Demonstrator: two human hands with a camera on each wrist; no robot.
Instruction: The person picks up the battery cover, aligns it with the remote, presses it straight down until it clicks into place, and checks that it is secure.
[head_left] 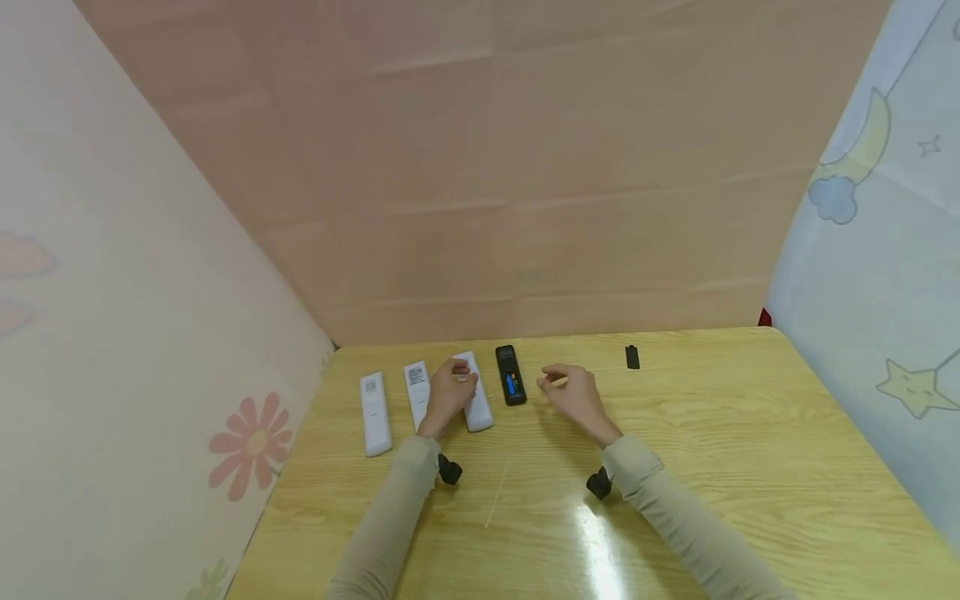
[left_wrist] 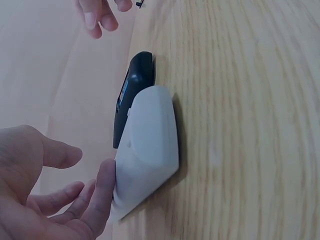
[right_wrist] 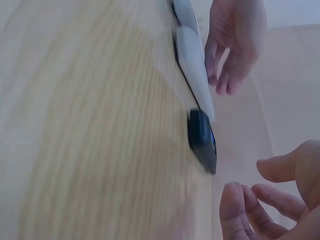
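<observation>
My left hand (head_left: 448, 392) is over the rightmost white remote control (head_left: 480, 414), thumb and fingers apart and nothing between them. In the left wrist view its fingers appear beside that remote; whether they touch it I cannot tell. A black remote control (head_left: 506, 360) lies just to the right, back up, its battery compartment uncovered and blue batteries (head_left: 513, 383) showing inside. To the right of the black remote hovers my right hand (head_left: 576, 397), fingers loosely bent and holding nothing. In the right wrist view, a gap separates its thumb from its fingers (right_wrist: 232, 207).
Two more white remotes, the leftmost one (head_left: 377, 421) and a middle one (head_left: 416, 382) partly behind my left hand, lie on the wooden table (head_left: 720, 450). A small black battery cover (head_left: 632, 357) is near the back edge. Walls of hanging cloth (head_left: 525, 167) enclose the table.
</observation>
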